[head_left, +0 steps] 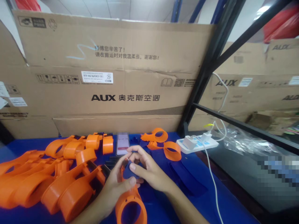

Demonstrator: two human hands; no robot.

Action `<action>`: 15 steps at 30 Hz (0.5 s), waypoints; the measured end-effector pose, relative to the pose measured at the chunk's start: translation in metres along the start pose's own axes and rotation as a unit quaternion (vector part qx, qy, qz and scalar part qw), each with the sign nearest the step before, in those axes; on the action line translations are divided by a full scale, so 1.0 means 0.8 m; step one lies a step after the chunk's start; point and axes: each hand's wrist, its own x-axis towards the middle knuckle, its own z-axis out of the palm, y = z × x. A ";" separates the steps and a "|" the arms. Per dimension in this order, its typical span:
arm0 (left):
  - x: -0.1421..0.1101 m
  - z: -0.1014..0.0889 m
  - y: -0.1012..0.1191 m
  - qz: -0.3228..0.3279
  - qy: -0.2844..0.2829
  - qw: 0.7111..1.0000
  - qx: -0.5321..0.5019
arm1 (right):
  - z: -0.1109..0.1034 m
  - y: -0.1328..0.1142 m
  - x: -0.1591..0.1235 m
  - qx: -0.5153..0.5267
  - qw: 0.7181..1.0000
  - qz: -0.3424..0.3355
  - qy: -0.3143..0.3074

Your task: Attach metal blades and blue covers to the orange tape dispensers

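Note:
My left hand [116, 182] is closed around the neck of an orange plastic tape dispenser [131, 193], whose round ring points down toward me. From the other side, my right hand [150, 171] pinches a small dark blue piece [129, 171] against the dispenser's upper end. A thin, light-coloured tip pokes up between the fingers, too small to name. Fingers hide most of the place where the blue piece meets the orange body. Just beyond my hands, a phone [123, 144] lies on the blue table surface [163, 208].
Several orange dispensers [77, 196] with black parts crowd the left side. More orange rings [173, 151] and dark blue strips [184, 177] lie at right. A white power strip [198, 143] with cables sits by the black rack frame [203, 74]. A large cardboard box [126, 109] stands behind.

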 end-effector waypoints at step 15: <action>0.003 -0.006 0.000 0.032 0.035 0.998 0.030 | 0.012 -0.001 0.001 -0.021 0.999 0.012 0.029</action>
